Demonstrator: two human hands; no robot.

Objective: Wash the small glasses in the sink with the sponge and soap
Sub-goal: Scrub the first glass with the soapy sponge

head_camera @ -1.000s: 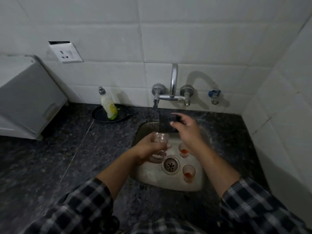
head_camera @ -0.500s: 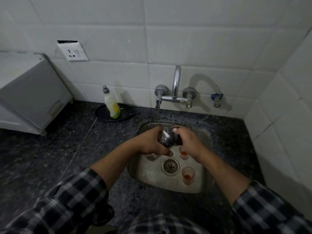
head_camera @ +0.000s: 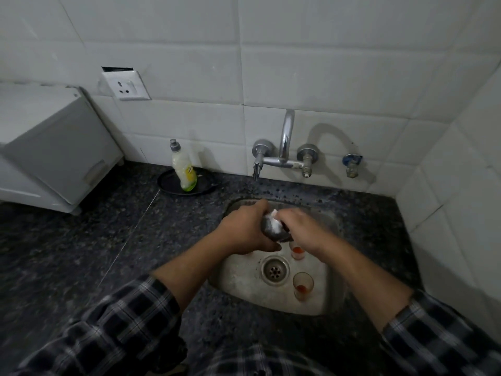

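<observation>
The dark speckled tabletop (head_camera: 81, 253) fills the scene, with the steel sink (head_camera: 244, 289) set into it at centre right; your two hands meet over the far part of the basin, touching. Your left hand (head_camera: 244, 232) is curled tight round something that fingers and lather cover; I judge it to be a third glass, though its body cannot be seen. Your right hand (head_camera: 301, 229) is clamped on the dark sponge (head_camera: 273, 230), which carries white foam and presses against what the left hand holds. The soap bottle (head_camera: 184, 169) stands upright on a black dish at the far left of the sink, well apart from your hands. Two small glasses wait upright on the sink floor right of the drain, each with red residue: the far glass (head_camera: 297, 252) just below your right wrist, the near glass (head_camera: 303, 286) beside the drain.

Expect these glasses to be light, stiff, fragile and very slippery once soapy; wrap the fingers round the wall rather than pinching the rim, and hold them low over the basin, since a drop onto steel could chip them.
</observation>
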